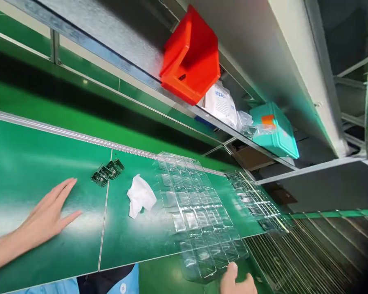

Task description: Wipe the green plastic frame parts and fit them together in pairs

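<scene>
My left hand [47, 214] lies flat on the green bench top [33, 163] with its fingers stretched out and nothing in it. A small pile of green circuit boards [107, 172] sits a little beyond its fingertips. My right hand [236, 281] is at the bottom edge, with its thumb pressed on the near edge of a clear plastic blister tray [199, 214] that overhangs the bench front. A crumpled white wipe [140, 197] lies between the boards and the tray.
A second clear tray [257, 202] with dark parts lies to the right, by a wire rack [309, 249]. On the shelf above stand a red bin [191, 57], white bags [221, 104] and a teal box [276, 130].
</scene>
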{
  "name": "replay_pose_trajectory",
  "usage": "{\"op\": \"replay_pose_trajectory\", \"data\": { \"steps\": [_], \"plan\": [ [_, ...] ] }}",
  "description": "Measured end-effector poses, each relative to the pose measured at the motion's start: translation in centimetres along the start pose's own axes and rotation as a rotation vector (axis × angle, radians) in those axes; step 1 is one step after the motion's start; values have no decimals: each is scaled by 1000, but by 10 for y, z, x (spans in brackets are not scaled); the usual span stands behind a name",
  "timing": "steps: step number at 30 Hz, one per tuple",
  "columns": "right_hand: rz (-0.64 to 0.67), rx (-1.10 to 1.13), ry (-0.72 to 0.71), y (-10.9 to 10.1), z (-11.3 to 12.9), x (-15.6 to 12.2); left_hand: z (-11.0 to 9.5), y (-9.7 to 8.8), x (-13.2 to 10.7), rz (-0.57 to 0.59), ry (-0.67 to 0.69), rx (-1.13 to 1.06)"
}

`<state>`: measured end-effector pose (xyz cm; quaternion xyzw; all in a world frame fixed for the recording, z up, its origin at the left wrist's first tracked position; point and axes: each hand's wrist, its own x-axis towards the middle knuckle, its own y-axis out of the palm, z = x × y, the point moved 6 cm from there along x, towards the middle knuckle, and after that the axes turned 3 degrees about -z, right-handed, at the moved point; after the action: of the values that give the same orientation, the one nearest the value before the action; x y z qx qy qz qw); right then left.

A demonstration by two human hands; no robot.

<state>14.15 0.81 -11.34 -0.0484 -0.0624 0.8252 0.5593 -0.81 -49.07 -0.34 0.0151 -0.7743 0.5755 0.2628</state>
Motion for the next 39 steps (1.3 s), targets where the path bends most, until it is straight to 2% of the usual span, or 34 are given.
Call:
{"op": "replay_pose_trajectory", "data": {
  "steps": [1,2,3,6,8,9,10,12,13,15,19,23,27,31,39],
  "plan": [
    [29,-54,-58,10,19,-9,-11,5,20,16,-26,-32],
    [93,-89,-118,29,38,-19,-21,10,39,35,-53,-59],
    [192,-104,-188,56,59,-29,-29,17,56,45,-86,-96],
    [631,-84,-435,170,117,-68,-42,36,93,87,-159,-193],
    [890,-77,-578,244,145,-94,-43,44,104,121,-135,-237],
    [1001,-82,-627,274,154,-106,-42,44,105,143,-99,-261],
    [1101,-89,-661,298,158,-117,-41,43,104,171,-55,-291],
    [1259,-95,-702,326,159,-134,-37,35,95,232,35,-345],
    [1315,-89,-711,330,156,-142,-33,29,88,259,69,-368],
    [1380,-57,-713,323,144,-154,-25,15,69,299,99,-414],
    [1392,32,-663,285,114,-178,-6,-2,24,348,-3,-540],
    [1346,173,-594,254,93,-208,4,-12,-6,210,-183,-708],
    [1339,334,-489,242,83,-232,2,-11,-9,45,-384,-789],
    [1372,328,-431,241,77,-244,-2,-13,-4,-149,-486,-817],
    [1406,329,-437,232,77,-250,-6,-18,-16,-209,-548,-816]
  ]
}}
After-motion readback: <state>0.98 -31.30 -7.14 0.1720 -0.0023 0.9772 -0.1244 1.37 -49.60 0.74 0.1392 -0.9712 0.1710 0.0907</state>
